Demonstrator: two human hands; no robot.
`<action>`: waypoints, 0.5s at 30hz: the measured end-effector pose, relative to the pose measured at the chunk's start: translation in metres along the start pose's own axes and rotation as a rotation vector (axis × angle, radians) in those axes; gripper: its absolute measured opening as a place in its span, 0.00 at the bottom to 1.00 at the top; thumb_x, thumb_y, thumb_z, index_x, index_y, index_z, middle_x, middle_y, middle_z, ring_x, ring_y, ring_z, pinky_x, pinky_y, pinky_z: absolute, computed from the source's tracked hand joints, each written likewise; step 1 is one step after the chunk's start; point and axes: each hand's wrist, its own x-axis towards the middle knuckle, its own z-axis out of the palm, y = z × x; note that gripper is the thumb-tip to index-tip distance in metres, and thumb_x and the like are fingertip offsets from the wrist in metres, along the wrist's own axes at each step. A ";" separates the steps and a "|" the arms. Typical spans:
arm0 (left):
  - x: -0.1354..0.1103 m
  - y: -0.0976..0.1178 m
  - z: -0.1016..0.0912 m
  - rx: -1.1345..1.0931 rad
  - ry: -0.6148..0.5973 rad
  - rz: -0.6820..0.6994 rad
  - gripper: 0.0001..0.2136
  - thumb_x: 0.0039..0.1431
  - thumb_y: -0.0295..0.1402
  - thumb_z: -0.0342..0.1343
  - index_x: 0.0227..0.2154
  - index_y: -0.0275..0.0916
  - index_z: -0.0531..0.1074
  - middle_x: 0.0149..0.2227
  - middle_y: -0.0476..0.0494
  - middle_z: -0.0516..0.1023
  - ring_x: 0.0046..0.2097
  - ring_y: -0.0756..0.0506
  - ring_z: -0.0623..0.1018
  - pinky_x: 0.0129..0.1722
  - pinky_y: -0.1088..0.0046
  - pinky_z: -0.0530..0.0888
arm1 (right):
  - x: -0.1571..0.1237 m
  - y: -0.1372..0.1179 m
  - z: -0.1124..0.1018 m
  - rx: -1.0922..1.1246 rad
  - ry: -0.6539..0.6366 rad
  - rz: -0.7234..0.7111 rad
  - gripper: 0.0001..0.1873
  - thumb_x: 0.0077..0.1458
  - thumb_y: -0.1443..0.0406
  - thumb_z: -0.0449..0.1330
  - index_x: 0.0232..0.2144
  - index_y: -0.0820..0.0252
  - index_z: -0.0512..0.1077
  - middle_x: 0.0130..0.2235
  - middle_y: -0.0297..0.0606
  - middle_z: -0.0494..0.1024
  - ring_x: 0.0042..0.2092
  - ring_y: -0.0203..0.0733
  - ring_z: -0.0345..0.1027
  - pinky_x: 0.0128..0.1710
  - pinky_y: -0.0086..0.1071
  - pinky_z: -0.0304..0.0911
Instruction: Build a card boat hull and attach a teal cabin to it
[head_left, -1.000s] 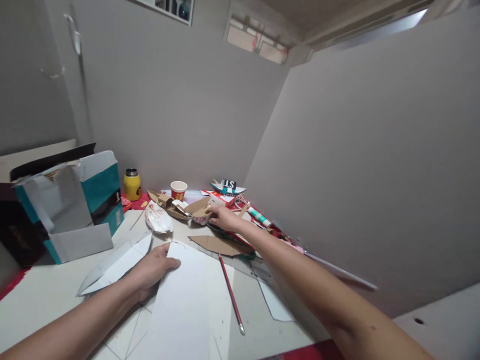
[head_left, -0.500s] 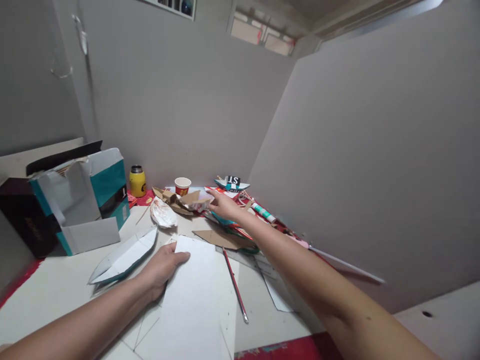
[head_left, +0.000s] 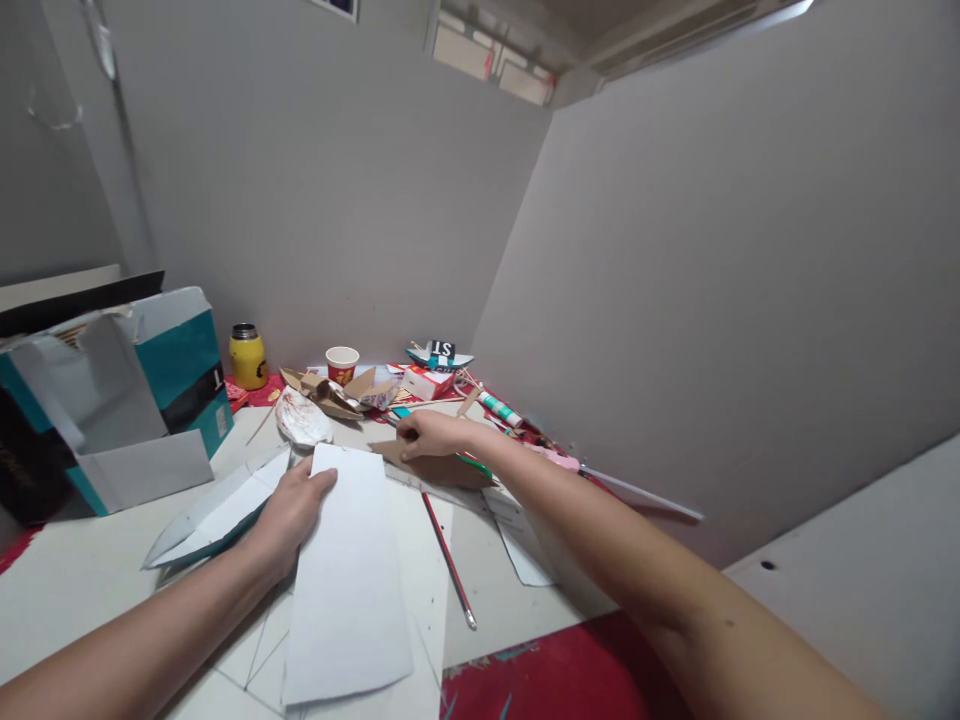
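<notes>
- A teal-and-white box (head_left: 180, 365) stands at far left.
- The white card (head_left: 349, 580) is near the front, left of centre.
- A brown cardboard piece (head_left: 442, 471) lies beyond it, rightward.
- The left hand (head_left: 296, 505) grips the card's edge, thumb on top.
- The right hand (head_left: 435, 434) curls over the cardboard; its hold cannot be told.
- A red-and-black pencil (head_left: 447, 558) lies right of the card.

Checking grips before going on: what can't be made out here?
All in the head view:
Left hand: fingertips, except the thumb's, hidden by the white card.
Right hand: its own back hides whether it holds anything.
Brown cardboard piece: partly covered by that hand.
Green-and-white tube: any print too small to read.
Cardboard box: cut off by the left edge.
</notes>
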 end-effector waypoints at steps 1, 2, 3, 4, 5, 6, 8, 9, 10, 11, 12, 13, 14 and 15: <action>0.001 -0.001 -0.001 -0.017 0.013 0.008 0.13 0.55 0.26 0.55 0.44 0.37 0.74 0.31 0.41 0.84 0.28 0.41 0.82 0.26 0.71 0.76 | -0.001 0.000 -0.006 0.050 0.039 -0.007 0.06 0.38 0.67 0.65 0.20 0.60 0.70 0.22 0.29 0.67 0.27 0.36 0.58 0.26 0.28 0.48; 0.002 -0.002 -0.002 -0.037 0.026 0.019 0.13 0.55 0.26 0.55 0.44 0.37 0.74 0.31 0.41 0.84 0.29 0.42 0.82 0.27 0.71 0.76 | -0.004 -0.001 -0.011 0.105 0.088 -0.012 0.07 0.40 0.67 0.64 0.19 0.60 0.68 0.21 0.28 0.65 0.26 0.36 0.57 0.26 0.28 0.47; 0.004 -0.003 -0.003 -0.058 0.037 0.029 0.13 0.55 0.27 0.55 0.44 0.37 0.74 0.32 0.42 0.84 0.30 0.42 0.82 0.29 0.71 0.76 | -0.008 -0.003 -0.017 0.168 0.145 -0.015 0.07 0.42 0.66 0.62 0.20 0.60 0.67 0.22 0.28 0.65 0.27 0.36 0.56 0.27 0.28 0.47; 0.005 -0.004 -0.004 -0.081 0.042 0.039 0.13 0.55 0.28 0.55 0.45 0.37 0.74 0.34 0.42 0.84 0.32 0.42 0.82 0.31 0.71 0.77 | -0.013 -0.005 -0.021 0.240 0.202 -0.016 0.07 0.45 0.64 0.60 0.21 0.60 0.66 0.23 0.29 0.65 0.28 0.36 0.57 0.27 0.28 0.48; 0.006 -0.005 -0.004 -0.103 0.042 0.048 0.14 0.55 0.29 0.56 0.45 0.37 0.74 0.35 0.41 0.84 0.33 0.43 0.82 0.34 0.71 0.77 | -0.018 -0.008 -0.023 0.319 0.252 -0.016 0.09 0.48 0.61 0.59 0.23 0.60 0.66 0.25 0.30 0.67 0.29 0.36 0.58 0.27 0.28 0.49; 0.007 -0.006 -0.004 -0.124 0.039 0.057 0.14 0.55 0.29 0.56 0.46 0.38 0.74 0.37 0.41 0.83 0.35 0.43 0.82 0.37 0.70 0.77 | -0.024 -0.013 -0.023 0.405 0.287 -0.014 0.11 0.50 0.58 0.56 0.25 0.60 0.67 0.26 0.31 0.68 0.29 0.37 0.59 0.28 0.28 0.51; 0.008 -0.006 -0.004 -0.162 0.040 0.082 0.16 0.55 0.30 0.57 0.47 0.38 0.73 0.42 0.41 0.82 0.40 0.43 0.81 0.41 0.70 0.77 | -0.036 -0.025 -0.012 0.585 0.299 -0.008 0.16 0.53 0.53 0.53 0.30 0.59 0.67 0.28 0.33 0.71 0.29 0.37 0.62 0.27 0.29 0.54; 0.008 -0.005 -0.004 -0.179 0.049 0.098 0.16 0.55 0.31 0.57 0.48 0.39 0.73 0.44 0.42 0.82 0.42 0.44 0.81 0.42 0.71 0.76 | -0.042 -0.032 -0.003 0.667 0.288 -0.003 0.17 0.53 0.51 0.53 0.30 0.59 0.67 0.28 0.33 0.71 0.27 0.36 0.63 0.26 0.29 0.55; 0.009 -0.004 -0.004 -0.194 0.064 0.116 0.17 0.55 0.31 0.58 0.49 0.40 0.72 0.46 0.42 0.81 0.44 0.44 0.80 0.44 0.72 0.75 | -0.047 -0.038 0.008 0.738 0.284 0.007 0.18 0.51 0.50 0.55 0.29 0.59 0.67 0.26 0.33 0.71 0.26 0.35 0.62 0.25 0.28 0.55; 0.008 -0.002 -0.003 -0.207 0.076 0.135 0.17 0.56 0.31 0.57 0.50 0.40 0.71 0.48 0.43 0.80 0.46 0.45 0.79 0.46 0.73 0.75 | -0.051 -0.045 0.020 0.801 0.282 0.017 0.17 0.48 0.50 0.58 0.29 0.59 0.67 0.25 0.31 0.70 0.24 0.34 0.61 0.23 0.27 0.54; 0.008 0.000 -0.003 -0.217 0.084 0.153 0.17 0.56 0.31 0.57 0.50 0.40 0.71 0.48 0.43 0.79 0.48 0.45 0.79 0.47 0.74 0.74 | -0.054 -0.051 0.031 0.859 0.284 0.026 0.17 0.46 0.51 0.60 0.30 0.58 0.67 0.25 0.30 0.70 0.23 0.34 0.60 0.22 0.27 0.54; 0.007 0.002 -0.002 -0.224 0.086 0.169 0.17 0.56 0.31 0.57 0.50 0.40 0.71 0.49 0.43 0.79 0.48 0.46 0.78 0.48 0.74 0.73 | -0.057 -0.056 0.041 0.909 0.287 0.034 0.18 0.45 0.51 0.61 0.30 0.57 0.67 0.25 0.29 0.70 0.22 0.34 0.61 0.22 0.27 0.54; 0.005 0.004 -0.001 -0.228 0.082 0.183 0.17 0.56 0.31 0.57 0.49 0.39 0.72 0.48 0.43 0.80 0.48 0.45 0.78 0.48 0.74 0.73 | -0.058 -0.060 0.050 0.950 0.297 0.038 0.17 0.45 0.51 0.62 0.29 0.57 0.67 0.24 0.29 0.71 0.22 0.33 0.61 0.22 0.27 0.55; 0.003 0.006 0.000 -0.230 0.073 0.195 0.16 0.56 0.31 0.57 0.49 0.38 0.72 0.47 0.42 0.80 0.48 0.44 0.79 0.48 0.73 0.74 | -0.059 -0.063 0.056 0.982 0.311 0.043 0.17 0.44 0.52 0.63 0.29 0.57 0.66 0.24 0.29 0.71 0.22 0.33 0.61 0.21 0.26 0.54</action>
